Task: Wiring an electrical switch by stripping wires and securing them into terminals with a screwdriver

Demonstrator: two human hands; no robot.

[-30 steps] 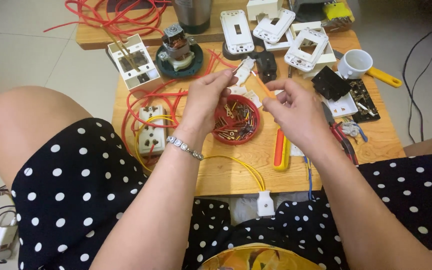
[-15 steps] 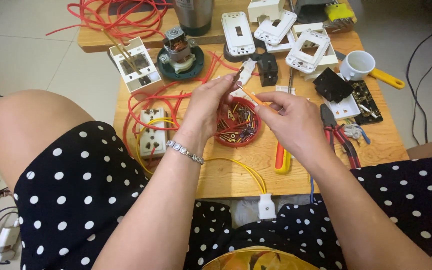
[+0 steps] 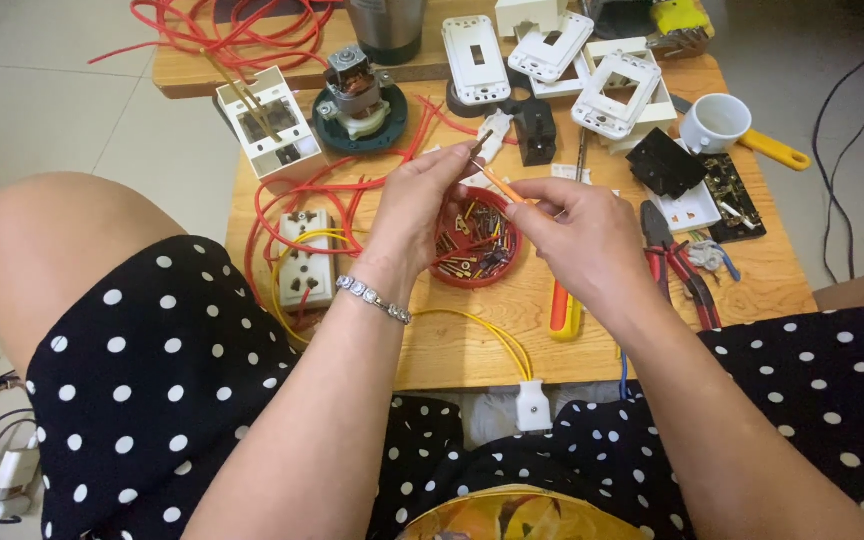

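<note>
Your right hand (image 3: 577, 235) pinches a thin orange wire (image 3: 504, 186) in closed fingers, and your left hand (image 3: 422, 205) pinches its dark upper tip. A second ago your hands were higher and closer together; now they sit lower, near the middle of the frame, right over the red dish of small metal bits (image 3: 477, 245). The orange-handled screwdriver (image 3: 564, 312) lies just below.

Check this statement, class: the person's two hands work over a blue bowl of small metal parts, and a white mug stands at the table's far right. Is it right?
One detail is wrong: the bowl is red, not blue, as the head view shows. The rest holds: the left hand and right hand work above its small metal parts, and the white mug stands at the table's far right.
</note>
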